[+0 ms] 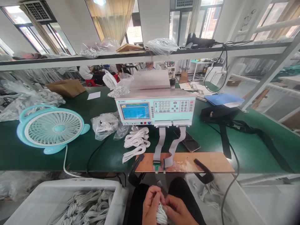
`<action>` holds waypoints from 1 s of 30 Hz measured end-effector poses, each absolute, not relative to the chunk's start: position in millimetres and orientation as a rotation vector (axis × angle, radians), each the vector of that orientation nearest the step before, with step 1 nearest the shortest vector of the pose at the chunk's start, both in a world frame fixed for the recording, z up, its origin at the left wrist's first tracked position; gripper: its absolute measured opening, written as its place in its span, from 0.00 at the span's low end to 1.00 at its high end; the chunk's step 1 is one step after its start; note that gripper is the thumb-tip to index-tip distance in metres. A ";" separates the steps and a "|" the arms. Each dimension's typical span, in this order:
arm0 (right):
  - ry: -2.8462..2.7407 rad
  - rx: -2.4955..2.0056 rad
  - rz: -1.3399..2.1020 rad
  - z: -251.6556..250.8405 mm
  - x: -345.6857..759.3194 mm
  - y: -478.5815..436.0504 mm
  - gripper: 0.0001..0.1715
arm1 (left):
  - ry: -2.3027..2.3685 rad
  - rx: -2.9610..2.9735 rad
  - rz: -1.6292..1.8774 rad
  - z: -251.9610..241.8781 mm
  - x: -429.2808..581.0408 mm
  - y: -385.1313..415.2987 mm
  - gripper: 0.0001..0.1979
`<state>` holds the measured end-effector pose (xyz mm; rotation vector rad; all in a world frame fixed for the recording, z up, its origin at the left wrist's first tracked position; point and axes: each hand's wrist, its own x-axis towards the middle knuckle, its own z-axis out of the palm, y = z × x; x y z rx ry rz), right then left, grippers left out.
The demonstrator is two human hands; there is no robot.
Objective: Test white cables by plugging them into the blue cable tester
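A bundled white cable (161,215) is between my two hands, low in the view above my lap. My left hand (150,204) is closed around its left side. My right hand (178,210) is closed too, its thumb and fingers pinching at the upper right of the bundle. The cable's ends are hidden by my fingers. Ahead of my hands, small green connector boards (156,166) sit on a wooden board (182,162) at the table edge. Grey ribbon cables (159,142) run from them to a tester with a lit screen (134,111).
Coiled white cables (136,140) lie left of the ribbons, and a phone (191,142) lies right. A turquoise fan (52,128) stands left. White bins (117,187) with cables flank my legs. A black bag (217,114) lies right; a person (150,66) sits behind the tester.
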<state>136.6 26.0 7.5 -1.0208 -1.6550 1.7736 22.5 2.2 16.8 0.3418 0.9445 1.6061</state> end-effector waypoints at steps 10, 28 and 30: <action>-2.181 -1.012 1.105 18.4 134.9 32.5 0.10 | 1.327 0.733 1.333 9.6 17.1 3.0 0.21; -1.392 -1.276 1.468 12.5 117.7 77.2 0.27 | 0.802 0.227 1.232 -5.3 -10.5 32.7 0.23; -1.348 -1.255 1.518 13.0 116.7 76.7 0.27 | 0.838 0.234 1.242 -3.0 -11.3 32.8 0.25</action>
